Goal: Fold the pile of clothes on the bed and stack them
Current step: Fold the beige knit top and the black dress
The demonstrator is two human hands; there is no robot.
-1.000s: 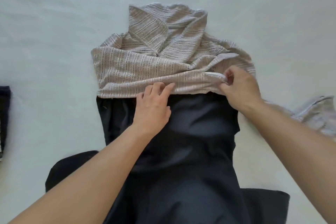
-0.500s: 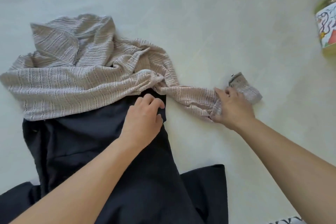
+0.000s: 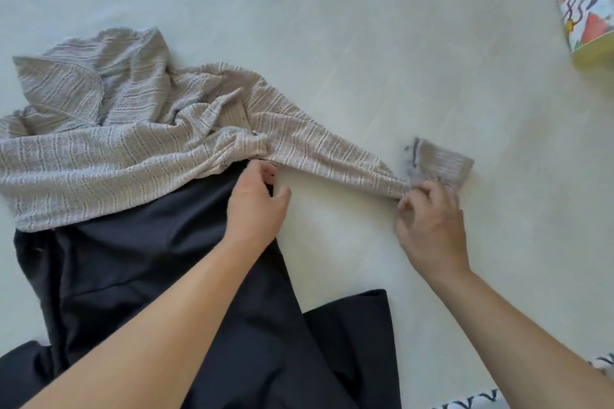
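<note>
A beige knitted striped top (image 3: 109, 159) lies crumpled across the upper left of the pale bed sheet (image 3: 365, 43). One of its sleeves (image 3: 332, 156) stretches out to the right, ending in a ribbed cuff (image 3: 445, 164). Under the top lies a dark navy garment (image 3: 149, 276) that runs down to the bottom edge. My left hand (image 3: 255, 206) rests at the navy garment's upper right corner, fingers curled at the top's hem where the sleeve begins. My right hand (image 3: 428, 222) pinches the sleeve just below the cuff.
A yellow bottle with a colourful printed label (image 3: 588, 7) lies at the top right corner. A patterned black-and-white fabric (image 3: 498, 403) shows at the bottom right edge. Bare sheet spreads above and to the right of the clothes.
My view swung right from the top's body to its sleeve. My right hand went from the hem out to the cuff and stretched the sleeve; my left slid to the sleeve's base.
</note>
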